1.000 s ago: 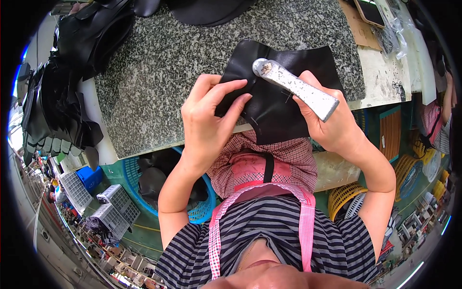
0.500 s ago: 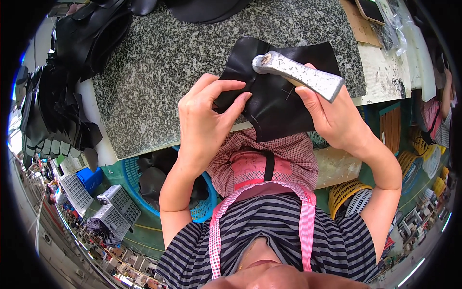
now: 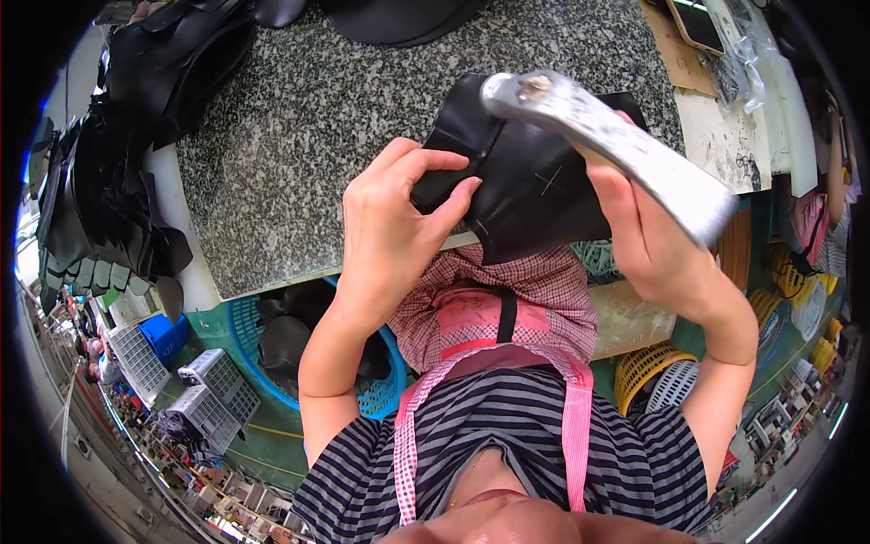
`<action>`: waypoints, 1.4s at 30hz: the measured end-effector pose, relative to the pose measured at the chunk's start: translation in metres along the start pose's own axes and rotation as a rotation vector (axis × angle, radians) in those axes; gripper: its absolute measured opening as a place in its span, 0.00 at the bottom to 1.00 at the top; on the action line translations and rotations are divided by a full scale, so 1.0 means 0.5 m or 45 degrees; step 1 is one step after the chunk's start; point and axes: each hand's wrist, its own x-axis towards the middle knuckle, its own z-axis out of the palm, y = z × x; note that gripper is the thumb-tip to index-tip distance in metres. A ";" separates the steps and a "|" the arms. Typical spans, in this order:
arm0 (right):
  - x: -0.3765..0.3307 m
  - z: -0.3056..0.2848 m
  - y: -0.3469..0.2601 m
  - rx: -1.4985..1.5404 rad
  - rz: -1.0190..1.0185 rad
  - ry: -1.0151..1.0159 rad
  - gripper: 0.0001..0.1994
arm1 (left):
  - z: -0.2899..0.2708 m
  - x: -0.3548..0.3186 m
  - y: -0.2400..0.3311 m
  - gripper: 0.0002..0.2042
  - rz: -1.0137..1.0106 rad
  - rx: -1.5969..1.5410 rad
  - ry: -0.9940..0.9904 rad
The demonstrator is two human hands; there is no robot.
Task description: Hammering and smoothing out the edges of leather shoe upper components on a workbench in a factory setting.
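Note:
A black leather piece [image 3: 521, 213] with pale marked lines lies at the near edge of the speckled stone slab [image 3: 281, 172], its lower part reaching over the edge. My left hand [image 3: 388, 213] holds its left side, thumb and forefinger curved towards each other beside a seam or fold. Closed in my right hand [image 3: 657, 231] is a hammer [image 3: 616, 131] with a worn silver head, raised above the leather and slightly blurred. The head covers the leather's upper right part, and the handle is mostly hidden.
Stacked black leather pieces [image 3: 100, 190] hang over the slab's left side. More black pieces [image 3: 399, 18] lie at the far edge. A phone [image 3: 696, 24] rests at far right beside clear plastic. Below stand a blue basket [image 3: 240, 326] and a yellow basket [image 3: 639, 367].
The hammer has risen and swung to the right, tilting with my right hand. My left hand stays by the seam, shifted slightly right.

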 end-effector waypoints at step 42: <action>-0.012 0.040 -0.002 0.195 -0.027 0.224 0.11 | -0.024 -0.009 0.003 0.13 -0.091 -0.037 -0.083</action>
